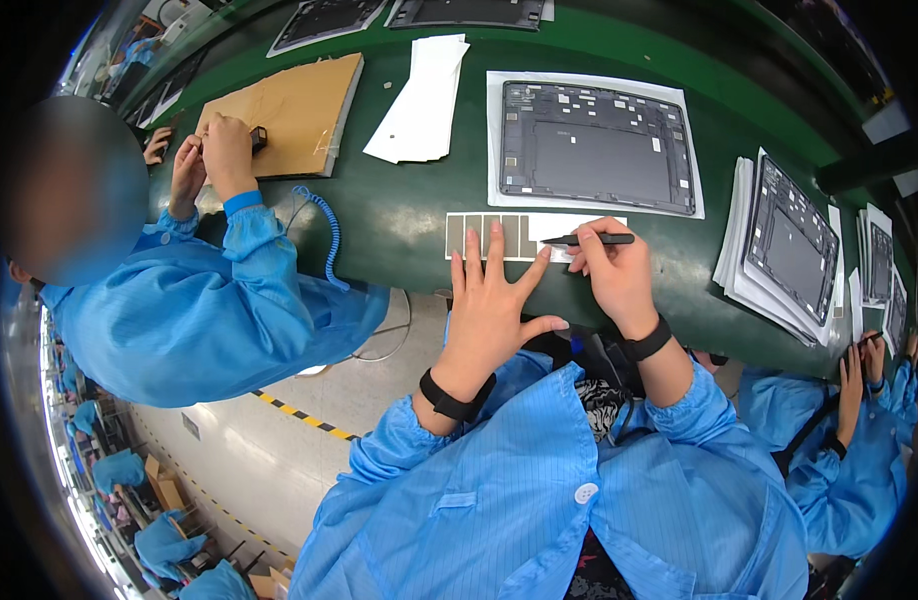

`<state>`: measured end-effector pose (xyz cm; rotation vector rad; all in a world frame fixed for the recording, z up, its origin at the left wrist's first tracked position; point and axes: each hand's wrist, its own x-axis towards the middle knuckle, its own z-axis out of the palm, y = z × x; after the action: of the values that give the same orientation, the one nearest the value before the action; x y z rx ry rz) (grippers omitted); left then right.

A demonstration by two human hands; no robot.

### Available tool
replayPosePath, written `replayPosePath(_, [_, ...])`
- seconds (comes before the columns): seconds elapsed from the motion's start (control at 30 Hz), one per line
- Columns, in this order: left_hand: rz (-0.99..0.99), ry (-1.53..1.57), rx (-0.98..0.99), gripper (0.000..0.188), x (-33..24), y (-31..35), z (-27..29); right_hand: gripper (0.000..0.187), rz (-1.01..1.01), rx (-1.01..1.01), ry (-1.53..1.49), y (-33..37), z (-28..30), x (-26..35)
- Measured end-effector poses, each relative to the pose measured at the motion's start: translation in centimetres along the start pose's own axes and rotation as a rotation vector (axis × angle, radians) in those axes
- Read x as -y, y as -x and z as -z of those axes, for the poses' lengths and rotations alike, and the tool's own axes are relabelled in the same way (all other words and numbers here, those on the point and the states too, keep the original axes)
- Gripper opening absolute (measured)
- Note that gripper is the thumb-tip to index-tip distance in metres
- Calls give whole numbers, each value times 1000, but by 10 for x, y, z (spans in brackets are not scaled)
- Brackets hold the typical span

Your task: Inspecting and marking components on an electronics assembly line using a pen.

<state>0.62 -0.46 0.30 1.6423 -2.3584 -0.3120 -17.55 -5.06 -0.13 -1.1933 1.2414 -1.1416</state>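
Note:
A white backing strip (461, 222) bearing several grey rectangular stickers lies on the green bench right in front of me. Spread flat over its left and middle part, my left hand (487, 310) presses it with the fingertips. Black tweezers (607, 239) are gripped in my right hand (619, 275), their tip pointing left onto the bare white part of the strip. Just beyond the strip, a dark tablet-like housing (599, 145) with small white labels rests on white sheets (495, 120). Black bands circle both my wrists.
White paper strips (419, 100) lie farther left, beside a brown cardboard sheet (279, 110) where a co-worker in blue (209, 290) works. To the right, another dark housing (794, 230) tops a paper stack. A second co-worker (849, 460) sits at the far right. A blue coiled cord (331, 235) hangs left.

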Motion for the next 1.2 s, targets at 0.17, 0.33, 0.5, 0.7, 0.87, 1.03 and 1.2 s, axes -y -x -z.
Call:
replayPosePath(0.17, [-25,-31,17,85,-1,0,0,17,44,-4,73,0,-2,-8])
replayPosePath(0.33, [-31,7,-6,82,-5,-3,0,20,40,-41,7,8,-8,-4])
replayPosePath(0.5, [74,2,-49,67,-11,0,1,27,165,-215,-176,-3,23,19])
replayPosePath(0.7, [-5,23,-226,40,-39,-55,4,34,274,-537,237,-52,119,31])
replayPosePath(0.87, [-144,321,-143,38,-98,-122,-10,37,177,-677,487,-58,138,18])
replayPosePath(1.03, [-281,347,-189,54,-109,-159,-52,34,155,-606,521,-62,140,10])
replayPosePath(1.2, [-245,324,-57,60,-104,-166,-56,33,135,-596,567,-61,140,16])
